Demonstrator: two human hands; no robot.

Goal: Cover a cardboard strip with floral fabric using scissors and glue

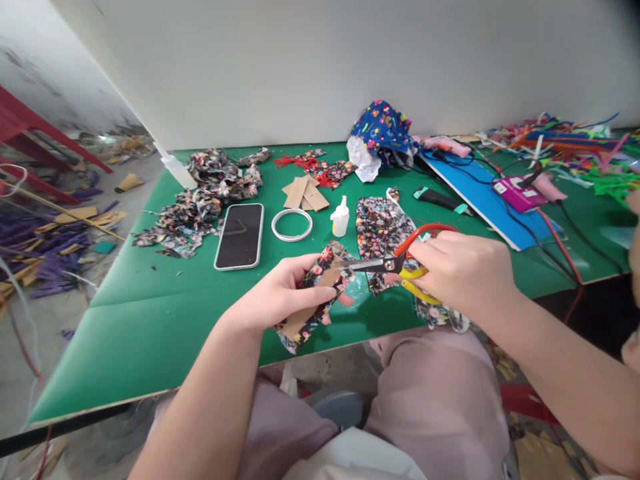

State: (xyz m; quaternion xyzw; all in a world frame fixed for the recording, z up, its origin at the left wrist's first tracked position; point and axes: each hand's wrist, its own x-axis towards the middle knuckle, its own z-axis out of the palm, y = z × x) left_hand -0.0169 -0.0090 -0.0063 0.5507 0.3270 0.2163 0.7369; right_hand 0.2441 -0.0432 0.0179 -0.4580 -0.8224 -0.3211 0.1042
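Two hands work over the near edge of the green desk (pixel 150 313); the left hand (pixel 273 297) is closed around a floral fabric piece (pixel 313 303) backed with brown card, thumb on top, holding it just above the desk edge; the right hand (pixel 463 270) is clenched on the scissors (pixel 400 260), fingers through the red and yellow handles, the blades pointing left and touching the top of the fabric piece. Just behind the scissors a larger sheet of floral fabric (pixel 380 227) lies flat on the desk. One small white glue bottle (pixel 341 217) stands upright near it, cap on; its contents cannot be told. A second, taller white bottle (pixel 175 167) leans at the far left corner. Beside the small bottle lie a white ring (pixel 292 225) and a dark-screened phone (pixel 240 235); a heap of fabric scraps (pixel 200 200) spreads left of the phone. Brown card strips (pixel 305 192) lie further back; a blue patterned cloth bundle (pixel 383 130) sits against the wall; a blue board (pixel 480 193) carries a pink device (pixel 520 195) with cables; coloured pipe cleaners (pixel 570 143) pile at the far right.
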